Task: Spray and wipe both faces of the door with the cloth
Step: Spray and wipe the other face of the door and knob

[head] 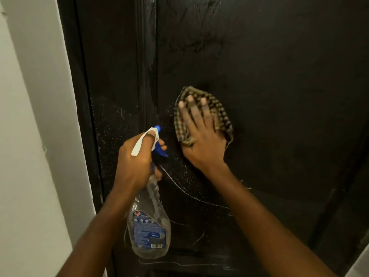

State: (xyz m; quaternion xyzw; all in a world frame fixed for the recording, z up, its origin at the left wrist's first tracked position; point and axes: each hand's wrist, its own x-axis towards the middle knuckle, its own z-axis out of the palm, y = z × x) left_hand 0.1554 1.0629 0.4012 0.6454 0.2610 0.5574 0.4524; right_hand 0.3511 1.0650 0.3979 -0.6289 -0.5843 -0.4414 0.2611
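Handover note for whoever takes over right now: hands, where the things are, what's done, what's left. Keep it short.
Left hand grips the spray bottle by its neck, nozzle toward the door.
Right hand presses the checked cloth flat on the door, fingers straight.
Done: this face sprayed; droplets left of the cloth, wipe streaks above it.
Left: wipe the droplets and the lower part; the other face is out of view, state unknown.
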